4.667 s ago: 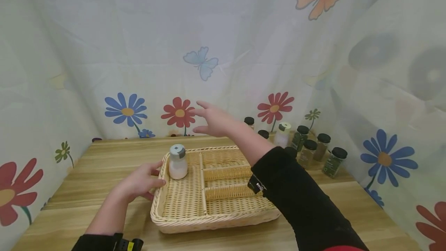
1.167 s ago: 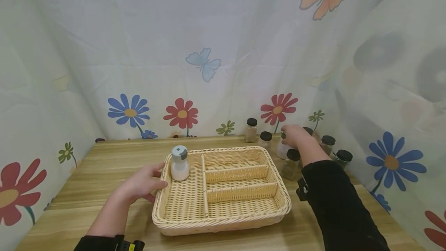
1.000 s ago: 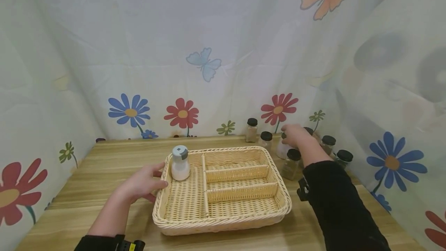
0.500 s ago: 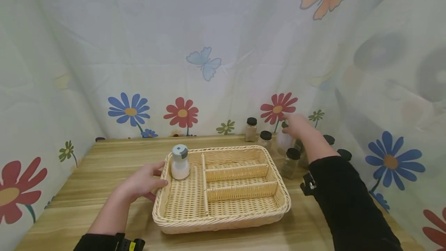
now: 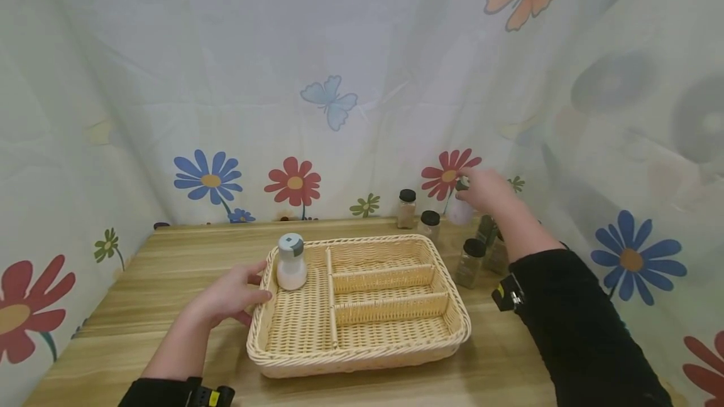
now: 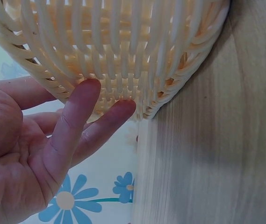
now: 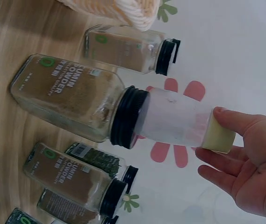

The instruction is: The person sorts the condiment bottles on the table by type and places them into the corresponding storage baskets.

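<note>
My left hand (image 5: 232, 294) holds the left rim of a divided wicker basket (image 5: 362, 366); in the left wrist view, fingers (image 6: 76, 114) touch its woven outer wall. Inside the basket's large left compartment stands a white-filled seasoning shaker (image 5: 291, 272) with a grey-blue cap. At the back right, my right hand (image 5: 489, 192) pinches a second seasoning shaker (image 5: 460, 212) by its cap, above the tabletop. The right wrist view shows that shaker's pale yellow-green cap between thumb and fingers, its clear body (image 7: 175, 116) partly behind the black lid of a cumin powder jar (image 7: 67, 95).
Several black-lidded spice jars stand right of the basket, including a front jar (image 5: 469, 265), one nearer the basket (image 5: 428, 226) and a back one (image 5: 406, 211). My right forearm hides others. A printed curtain (image 5: 367, 143) borders the wooden table (image 5: 192, 256).
My right hand has moved from over the basket to the jars, taken hold of the second shaker and raised it. My left hand stays at the basket's rim.
</note>
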The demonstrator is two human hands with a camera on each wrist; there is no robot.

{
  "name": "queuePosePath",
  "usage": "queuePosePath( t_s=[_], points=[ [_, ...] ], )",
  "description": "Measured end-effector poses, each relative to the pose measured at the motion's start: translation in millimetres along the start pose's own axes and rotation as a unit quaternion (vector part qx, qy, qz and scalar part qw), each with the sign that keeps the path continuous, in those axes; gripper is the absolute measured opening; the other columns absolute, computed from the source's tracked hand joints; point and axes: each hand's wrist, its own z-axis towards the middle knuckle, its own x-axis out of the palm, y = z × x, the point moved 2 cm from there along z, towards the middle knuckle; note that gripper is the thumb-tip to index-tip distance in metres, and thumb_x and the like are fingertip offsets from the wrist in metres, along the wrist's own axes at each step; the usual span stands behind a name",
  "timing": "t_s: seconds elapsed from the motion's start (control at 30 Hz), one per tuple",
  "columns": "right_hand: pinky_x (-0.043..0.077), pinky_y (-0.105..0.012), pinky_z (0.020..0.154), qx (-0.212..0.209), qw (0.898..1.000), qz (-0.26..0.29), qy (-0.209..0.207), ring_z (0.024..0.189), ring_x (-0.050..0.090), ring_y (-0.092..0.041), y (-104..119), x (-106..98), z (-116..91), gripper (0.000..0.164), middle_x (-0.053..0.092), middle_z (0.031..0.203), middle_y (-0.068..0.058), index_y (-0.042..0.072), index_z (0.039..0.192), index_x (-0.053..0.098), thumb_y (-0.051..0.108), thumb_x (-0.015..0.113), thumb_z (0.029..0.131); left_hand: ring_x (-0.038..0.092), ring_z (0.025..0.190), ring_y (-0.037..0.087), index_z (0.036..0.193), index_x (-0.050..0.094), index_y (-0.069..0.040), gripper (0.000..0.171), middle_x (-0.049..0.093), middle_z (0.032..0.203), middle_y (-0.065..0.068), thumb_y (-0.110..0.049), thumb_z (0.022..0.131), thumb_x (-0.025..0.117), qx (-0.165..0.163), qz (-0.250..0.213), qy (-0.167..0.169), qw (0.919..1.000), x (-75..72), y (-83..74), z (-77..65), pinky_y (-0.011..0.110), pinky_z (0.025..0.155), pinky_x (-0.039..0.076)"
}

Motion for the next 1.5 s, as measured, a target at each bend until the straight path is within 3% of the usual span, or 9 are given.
queuePosePath(
  t_s=[0.43, 0.53, 0.7, 0.83, 0.93, 1.03, 1.2, 1.33, 1.5],
  points=[
    [0.056, -0.057, 0.094, -0.023, 0.999, -0.008, -0.024, 0.131, 0.053, -0.044, 28.3, -22.9, -10.7, 0.056, 0.055, 0.146, -0.022, 0.012, 0.147, 0.050, 0.026, 0.068, 0.096, 0.071, 0.091, 0.025, 0.160, 0.026, -0.010, 0.078, 0.049, 0.144, 0.031, -0.009, 0.093, 0.065, 0.001, 0.005, -0.001, 1.0000, -0.3, -0.1, 0.0, 0.042, 0.063, 0.064],
    [0.058, -0.049, 0.079, -0.032, 0.999, -0.020, -0.027, 0.119, 0.061, -0.041, 34.9, -26.4, -12.4, 0.057, 0.061, 0.139, -0.021, 0.015, 0.147, 0.050, 0.029, 0.068, 0.096, 0.071, 0.091, 0.024, 0.160, 0.026, -0.010, 0.078, 0.050, 0.143, 0.031, -0.009, 0.093, 0.065, 0.002, 0.005, -0.001, 1.0000, -0.3, 0.3, 0.2, 0.042, 0.063, 0.064],
    [0.047, -0.035, 0.060, -0.045, 0.998, -0.030, -0.028, 0.088, 0.064, -0.030, 47.4, -30.2, -14.9, 0.056, 0.070, 0.113, -0.016, 0.020, 0.148, 0.050, 0.033, 0.066, 0.097, 0.071, 0.091, 0.025, 0.160, 0.026, -0.009, 0.077, 0.049, 0.143, 0.031, -0.008, 0.093, 0.064, 0.005, 0.002, -0.001, 1.0000, -0.4, 0.7, 0.5, 0.043, 0.063, 0.064],
    [0.050, -0.039, 0.069, -0.057, 0.998, -0.023, -0.025, 0.104, 0.065, -0.034, 57.6, -31.4, -16.0, 0.056, 0.065, 0.134, -0.014, 0.022, 0.149, 0.049, 0.035, 0.066, 0.097, 0.071, 0.091, 0.025, 0.160, 0.026, -0.008, 0.078, 0.049, 0.144, 0.032, -0.008, 0.093, 0.064, 0.004, 0.000, -0.001, 1.0000, -0.2, 1.3, 0.4, 0.043, 0.063, 0.064],
    [0.048, -0.041, 0.070, -0.065, 0.997, -0.016, -0.026, 0.102, 0.066, -0.035, 64.5, -31.7, -17.6, 0.056, 0.061, 0.141, -0.014, 0.024, 0.149, 0.048, 0.036, 0.065, 0.097, 0.071, 0.091, 0.025, 0.160, 0.026, -0.008, 0.078, 0.049, 0.144, 0.031, -0.008, 0.093, 0.064, 0.002, 0.001, -0.001, 1.0000, 0.1, 1.5, 0.3, 0.043, 0.063, 0.064],
    [0.044, -0.037, 0.065, -0.070, 0.997, -0.001, -0.027, 0.088, 0.066, -0.028, 70.8, -31.8, -19.7, 0.056, 0.067, 0.131, -0.013, 0.025, 0.149, 0.049, 0.037, 0.066, 0.097, 0.071, 0.092, 0.025, 0.160, 0.025, -0.007, 0.078, 0.049, 0.144, 0.032, -0.008, 0.093, 0.065, 0.001, 0.002, -0.001, 1.0000, 0.2, 1.3, 0.5, 0.043, 0.063, 0.064],
    [0.054, -0.034, 0.059, -0.077, 0.996, 0.040, -0.016, 0.072, 0.072, -0.018, 81.6, -31.1, -21.6, 0.056, 0.072, 0.105, -0.014, 0.026, 0.149, 0.049, 0.035, 0.067, 0.097, 0.071, 0.093, 0.025, 0.160, 0.024, -0.007, 0.078, 0.048, 0.144, 0.032, -0.008, 0.093, 0.064, 0.002, 0.002, 0.000, 1.0000, 0.1, 0.7, 0.7, 0.043, 0.063, 0.064],
    [0.046, -0.029, 0.050, -0.085, 0.995, 0.043, -0.015, 0.059, 0.062, -0.014, 91.8, -31.3, -23.2, 0.055, 0.065, 0.078, -0.010, 0.028, 0.148, 0.049, 0.035, 0.067, 0.097, 0.072, 0.093, 0.026, 0.160, 0.025, -0.007, 0.078, 0.048, 0.144, 0.032, -0.008, 0.093, 0.064, 0.003, 0.000, 0.001, 1.0000, 0.0, -0.2, 0.4, 0.043, 0.063, 0.064],
    [0.034, -0.029, 0.047, -0.101, 0.994, 0.035, -0.020, 0.058, 0.047, -0.019, 103.3, -31.3, -27.5, 0.053, 0.060, 0.074, -0.007, 0.030, 0.146, 0.052, 0.036, 0.068, 0.096, 0.072, 0.092, 0.026, 0.160, 0.025, -0.008, 0.078, 0.048, 0.144, 0.032, -0.008, 0.093, 0.064, 0.003, -0.003, 0.001, 1.0000, 0.2, -0.9, -0.3, 0.043, 0.063, 0.064]
  ],
)
